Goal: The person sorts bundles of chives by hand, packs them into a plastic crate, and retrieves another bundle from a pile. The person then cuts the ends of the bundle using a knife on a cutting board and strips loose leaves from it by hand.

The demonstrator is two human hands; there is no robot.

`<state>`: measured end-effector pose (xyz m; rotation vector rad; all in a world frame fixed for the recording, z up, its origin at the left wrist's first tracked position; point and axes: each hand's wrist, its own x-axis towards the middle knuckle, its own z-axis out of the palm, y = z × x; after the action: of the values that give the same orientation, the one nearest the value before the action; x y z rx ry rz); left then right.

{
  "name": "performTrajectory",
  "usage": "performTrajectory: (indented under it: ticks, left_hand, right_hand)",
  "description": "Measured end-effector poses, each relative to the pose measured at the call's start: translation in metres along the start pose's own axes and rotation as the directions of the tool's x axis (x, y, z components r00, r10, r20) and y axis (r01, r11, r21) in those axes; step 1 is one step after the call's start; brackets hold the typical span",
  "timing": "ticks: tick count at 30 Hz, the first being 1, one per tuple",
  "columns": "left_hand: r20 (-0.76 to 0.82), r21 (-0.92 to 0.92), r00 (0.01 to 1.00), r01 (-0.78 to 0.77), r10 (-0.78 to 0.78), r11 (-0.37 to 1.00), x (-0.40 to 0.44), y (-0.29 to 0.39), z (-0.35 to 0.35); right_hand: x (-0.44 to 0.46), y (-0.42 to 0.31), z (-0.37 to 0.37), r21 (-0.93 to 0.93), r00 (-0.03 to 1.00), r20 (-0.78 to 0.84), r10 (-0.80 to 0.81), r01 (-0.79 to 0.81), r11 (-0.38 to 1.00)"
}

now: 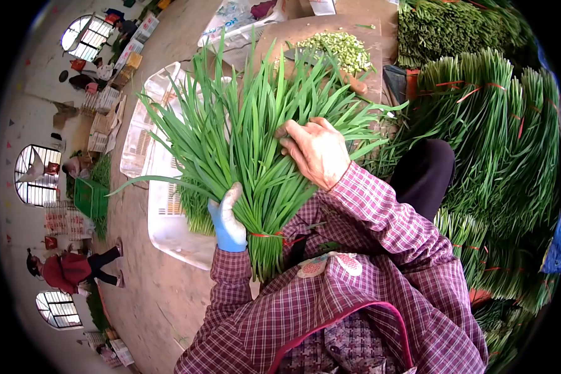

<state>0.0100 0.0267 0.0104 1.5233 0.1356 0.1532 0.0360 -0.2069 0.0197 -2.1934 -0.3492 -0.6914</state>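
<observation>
A large bundle of garlic chives (255, 143) fans out in front of my chest, its leaf tips pointing away from me. A red tie (267, 235) goes round it near the cut stem ends. My left hand (229, 219), in a white and blue glove, is closed round the left side of the bundle just above the tie. My right hand (316, 151), bare, lies on the upper right leaves with its fingers bent in among them. Those fingertips are partly hidden by the leaves.
A knife with a wooden handle (355, 83) lies by chopped stem pieces (336, 51) on a board. White crates (158, 218) stand at left, one holding chives. Tied chive bundles (480, 124) are stacked at right. A person in red (65, 268) walks far left.
</observation>
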Motion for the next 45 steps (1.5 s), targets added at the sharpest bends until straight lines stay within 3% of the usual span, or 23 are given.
performTrajectory:
  ticks: [9, 18, 25, 37, 40, 43, 45]
  left_hand:
    - [0.004, -0.092, 1.000, 0.031, -0.030, 0.995, 0.001, 0.000, 0.003]
    - [0.006, -0.078, 0.998, 0.061, -0.061, 0.995, 0.001, 0.002, 0.003]
    - [0.020, -0.053, 0.999, 0.037, -0.036, 0.998, -0.001, 0.007, 0.006]
    - [0.023, -0.057, 0.999, 0.043, -0.042, 0.997, 0.000, 0.000, 0.000]
    - [0.013, -0.056, 0.999, 0.041, -0.041, 0.998, -0.001, 0.001, 0.004]
    - [0.002, -0.060, 1.000, 0.029, -0.029, 0.998, -0.001, 0.000, 0.004]
    - [-0.001, -0.076, 1.000, 0.029, -0.029, 0.997, 0.000, -0.005, -0.001]
  right_hand:
    - [0.014, 0.001, 0.003, -0.037, 0.988, -0.037, 0.149, -0.151, 0.988]
    - [0.016, 0.004, 0.003, -0.109, 0.989, 0.069, 0.131, -0.123, 0.986]
    - [0.015, 0.004, 0.006, -0.044, 0.990, -0.030, 0.134, -0.136, 0.990]
    - [0.019, 0.004, 0.004, -0.105, 0.977, 0.079, 0.197, -0.188, 0.977]
    - [0.015, 0.008, 0.010, -0.051, 0.981, 0.068, 0.182, -0.178, 0.983]
    - [0.014, 0.005, 0.013, -0.084, 0.994, -0.042, 0.099, -0.102, 0.991]
    - [0.016, -0.001, 0.008, 0.120, 0.970, -0.151, 0.193, -0.175, 0.977]
